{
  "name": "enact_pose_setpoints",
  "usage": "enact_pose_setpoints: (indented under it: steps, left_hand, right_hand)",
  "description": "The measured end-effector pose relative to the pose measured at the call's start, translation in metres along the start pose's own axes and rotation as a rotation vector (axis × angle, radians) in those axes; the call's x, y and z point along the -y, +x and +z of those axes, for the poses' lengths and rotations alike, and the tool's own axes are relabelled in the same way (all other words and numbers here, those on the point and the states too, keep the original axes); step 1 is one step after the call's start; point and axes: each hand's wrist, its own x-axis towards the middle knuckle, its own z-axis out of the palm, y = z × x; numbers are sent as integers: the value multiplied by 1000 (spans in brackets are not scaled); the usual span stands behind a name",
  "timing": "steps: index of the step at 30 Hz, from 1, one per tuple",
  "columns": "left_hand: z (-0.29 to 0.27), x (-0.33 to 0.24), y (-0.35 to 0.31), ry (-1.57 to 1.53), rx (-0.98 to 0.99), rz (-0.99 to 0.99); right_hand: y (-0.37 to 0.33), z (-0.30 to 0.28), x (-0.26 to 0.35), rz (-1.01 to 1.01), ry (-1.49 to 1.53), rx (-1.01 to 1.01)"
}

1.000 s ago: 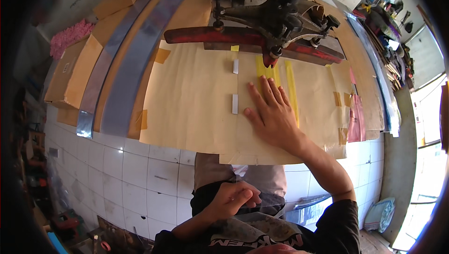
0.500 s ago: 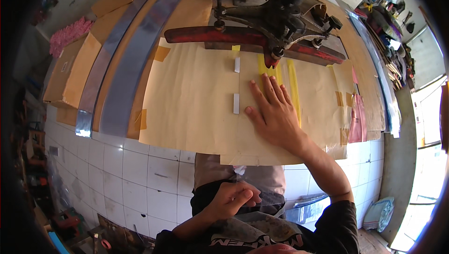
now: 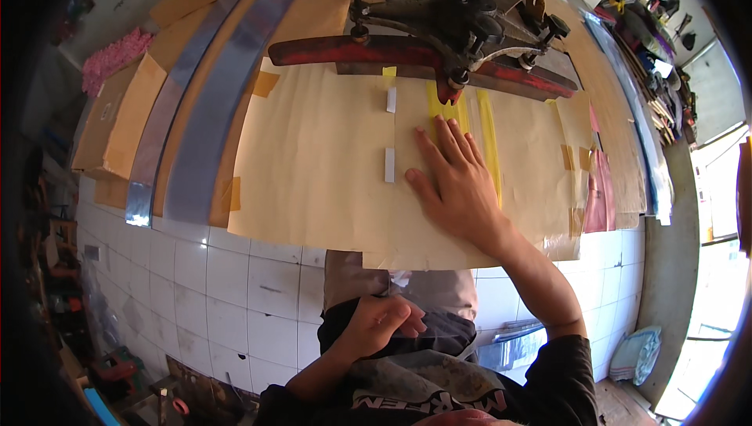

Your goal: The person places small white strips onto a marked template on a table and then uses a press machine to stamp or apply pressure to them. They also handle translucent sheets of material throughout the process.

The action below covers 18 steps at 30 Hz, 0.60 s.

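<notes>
My right hand (image 3: 464, 183) lies flat with fingers spread on a large tan paper sheet (image 3: 313, 167), its fingertips on a yellow tape strip (image 3: 436, 101). Beside it a second yellow strip (image 3: 487, 124) runs lengthwise. Two small white strips (image 3: 389, 166) sit along a thin line left of the hand. Just beyond my fingertips stands a machine head with a red-edged bar (image 3: 352, 50) and a pointed red tip. My left hand (image 3: 382, 324) is held low in front of my body, below the paper's near edge, with fingers curled; whatever they may hold is hidden.
Long bluish translucent strips (image 3: 207, 136) lie on the left of the work surface, next to an open cardboard box (image 3: 125, 116) and a pink heap (image 3: 117, 58). Pink film (image 3: 599, 195) shows at the paper's right edge. White tiles (image 3: 227, 293) cover the floor.
The view has shifted a little, so the paper and machine appear slightly higher and further left. My right hand stays flat on the paper; my left hand stays curled.
</notes>
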Motion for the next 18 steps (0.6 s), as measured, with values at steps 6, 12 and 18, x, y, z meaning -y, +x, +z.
enact_pose_setpoints:
  steps: [6,12,18]
  left_hand:
    - [-1,1,1,24,-38,8]
    - [-2,3,0,35,-61,-4]
    - [-1,1,0,83,-57,-2]
  right_hand:
    - [0,0,0,1,-14,-9]
    - [-1,2,-1,-1,-21,-14]
    - [-2,1,-1,4,-12,-22]
